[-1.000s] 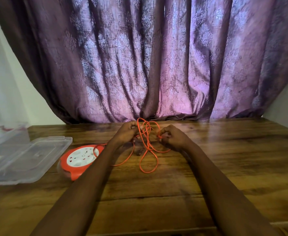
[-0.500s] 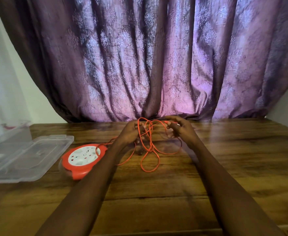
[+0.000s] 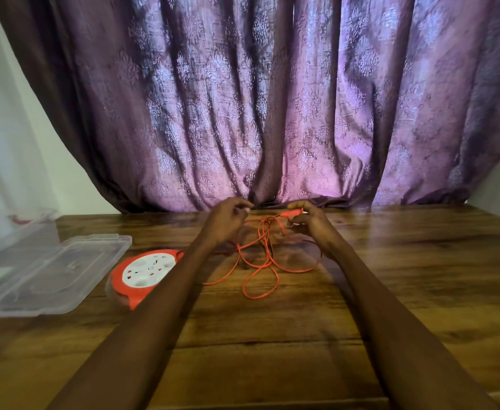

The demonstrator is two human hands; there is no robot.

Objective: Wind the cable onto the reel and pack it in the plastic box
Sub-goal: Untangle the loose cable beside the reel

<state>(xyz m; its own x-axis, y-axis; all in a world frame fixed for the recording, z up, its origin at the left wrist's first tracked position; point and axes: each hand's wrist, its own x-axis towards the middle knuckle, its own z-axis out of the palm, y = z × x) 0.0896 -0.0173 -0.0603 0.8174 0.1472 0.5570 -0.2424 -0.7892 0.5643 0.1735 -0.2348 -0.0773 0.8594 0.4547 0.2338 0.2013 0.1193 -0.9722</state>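
An orange cable [image 3: 260,255] lies in loose tangled loops on the wooden table [image 3: 390,291]. One end of it runs left to a round orange and white reel [image 3: 145,272] with sockets on its face. My right hand [image 3: 308,218] pinches the orange plug end of the cable, held above the table. My left hand [image 3: 228,218] is raised beside it with a strand of the cable in its curled fingers. A clear plastic box [image 3: 9,232] stands at the far left, and its clear lid [image 3: 53,273] lies flat beside the reel.
A purple patterned curtain [image 3: 272,113] hangs right behind the table's far edge. Bare wood stretches to the right of my right forearm and along the near edge.
My hands have moved apart. The bunch of loops that I held between them has dropped onto the table, and my right hand now holds the plug end.
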